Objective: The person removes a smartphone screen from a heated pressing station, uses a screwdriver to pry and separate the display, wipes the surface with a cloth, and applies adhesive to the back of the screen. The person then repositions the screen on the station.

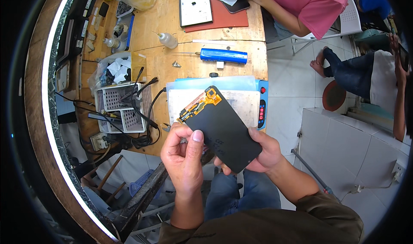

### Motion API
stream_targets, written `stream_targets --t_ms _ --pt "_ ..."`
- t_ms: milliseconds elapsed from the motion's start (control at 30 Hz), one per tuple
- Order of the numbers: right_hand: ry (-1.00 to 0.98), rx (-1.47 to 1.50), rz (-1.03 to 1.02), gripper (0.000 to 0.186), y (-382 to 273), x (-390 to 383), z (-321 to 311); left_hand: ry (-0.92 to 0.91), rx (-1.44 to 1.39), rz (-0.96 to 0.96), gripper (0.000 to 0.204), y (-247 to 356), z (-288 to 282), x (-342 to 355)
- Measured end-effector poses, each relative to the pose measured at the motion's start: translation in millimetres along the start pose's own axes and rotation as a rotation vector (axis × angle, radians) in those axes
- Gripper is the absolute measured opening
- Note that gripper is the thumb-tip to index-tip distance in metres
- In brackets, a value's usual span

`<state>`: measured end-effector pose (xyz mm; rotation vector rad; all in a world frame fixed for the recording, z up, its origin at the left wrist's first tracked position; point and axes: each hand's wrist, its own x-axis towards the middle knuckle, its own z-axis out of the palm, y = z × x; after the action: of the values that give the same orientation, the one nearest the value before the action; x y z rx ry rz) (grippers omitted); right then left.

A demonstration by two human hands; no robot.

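A dark phone screen (pixel 228 128) is tilted in front of me, its back side up. An orange flex cable with small gold parts (pixel 212 96) lies along its upper left end, and faint handwriting marks its lower part. My right hand (pixel 265 152) grips the lower right end, thumb on the near face and fingers curled beneath. At the left edge, just below the flex cable, my left hand (pixel 185 158) is closed in a pinch, thumb against curled fingers. Whether it has the screen's edge or some small thing between them is hidden.
Behind the screen lies a blue-framed heating plate (pixel 262 102) with a lit display. Farther back are a blue cylindrical tool (pixel 223 56), a dropper bottle (pixel 167 40) and a tablet (pixel 195 6). White baskets with cables (pixel 121 108) stand left. A co-worker in pink (pixel 320 11) sits opposite.
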<state>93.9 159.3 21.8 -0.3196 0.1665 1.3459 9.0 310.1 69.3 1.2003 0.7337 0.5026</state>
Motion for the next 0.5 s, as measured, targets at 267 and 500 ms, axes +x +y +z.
stream_targets --t_ms 267,500 --pt "-0.005 0.089 0.034 0.076 -5.2 0.1 0.2 -0.023 -0.044 0.020 0.010 -4.1 3.8 1.8" --pt "-0.105 -0.072 -0.089 0.070 -5.6 -2.0 -3.5 0.022 -0.022 -0.053 0.013 -5.2 3.3 0.4"
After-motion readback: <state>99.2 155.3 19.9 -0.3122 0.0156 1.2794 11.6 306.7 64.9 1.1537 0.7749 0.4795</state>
